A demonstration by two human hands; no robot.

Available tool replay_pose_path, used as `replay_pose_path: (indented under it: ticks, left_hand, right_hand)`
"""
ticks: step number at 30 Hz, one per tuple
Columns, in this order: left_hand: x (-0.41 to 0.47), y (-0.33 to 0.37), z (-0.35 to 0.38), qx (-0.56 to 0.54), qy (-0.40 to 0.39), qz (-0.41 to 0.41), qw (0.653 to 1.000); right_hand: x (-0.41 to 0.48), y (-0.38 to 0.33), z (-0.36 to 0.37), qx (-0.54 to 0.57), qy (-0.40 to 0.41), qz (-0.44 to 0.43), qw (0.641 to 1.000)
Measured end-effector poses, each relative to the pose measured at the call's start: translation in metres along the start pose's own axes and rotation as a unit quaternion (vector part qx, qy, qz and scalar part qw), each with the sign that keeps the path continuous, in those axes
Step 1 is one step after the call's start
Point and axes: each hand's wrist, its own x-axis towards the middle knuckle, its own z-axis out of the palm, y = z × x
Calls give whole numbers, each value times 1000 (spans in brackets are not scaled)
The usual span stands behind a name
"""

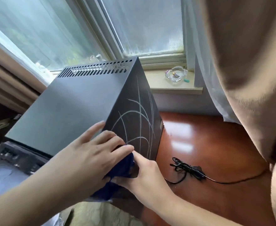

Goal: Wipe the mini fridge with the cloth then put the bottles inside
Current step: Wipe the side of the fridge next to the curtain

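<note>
The black mini fridge (72, 105) stands in the middle of the view, seen from above, with vent slots along its far top edge and pale curved scratch lines on its right side. A dark blue cloth (122, 168) is bunched against the lower part of that right side. My left hand (91, 154) lies over the fridge's near right corner, fingers spread, with fingertips on the cloth. My right hand (142, 173) pinches the cloth from the right, thumb on top. No bottles are in view.
A bundled black power cord (189, 170) trails over the glossy red-brown floor (207, 141) to the right of the fridge. A glass ashtray (176, 74) sits on the window sill behind. A beige curtain (248, 70) hangs at the right.
</note>
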Motion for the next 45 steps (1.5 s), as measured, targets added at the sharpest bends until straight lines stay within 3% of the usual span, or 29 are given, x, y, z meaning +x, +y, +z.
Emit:
replay_pose_path:
  ticks: [3, 10, 16, 19, 23, 27, 30, 35, 45]
  left_hand:
    - [21, -30, -8, 15, -13, 53, 998]
    - [112, -109, -34, -17, 43, 83, 995]
    - [130, -120, -29, -52, 52, 106, 992]
    - [118, -119, -25, -89, 53, 93, 990]
    - [90, -105, -19, -104, 48, 76, 990]
    - [46, -78, -8, -120, -11, 74, 990]
    - [23, -60, 6, -116, 2, 65, 991]
    - [29, -68, -2, -103, -8, 27, 994]
    - [142, -128, -40, -150, 79, -21, 985]
  right_hand:
    - [16, 0, -2, -3, 17, 0, 1000]
    - [94, -18, -38, 42, 178, -22, 983]
    - [109, -5, -37, 94, 189, 1, 978]
    - [101, 0, -24, 61, 220, 27, 973]
    - [74, -2, -12, 66, 181, 40, 981]
    - [25, 7, 15, 90, 115, 36, 989]
    - [6, 10, 24, 83, 75, 7, 994]
    - [32, 6, 5, 12, 96, -33, 995]
    - [150, -22, -78, -19, 161, -24, 986]
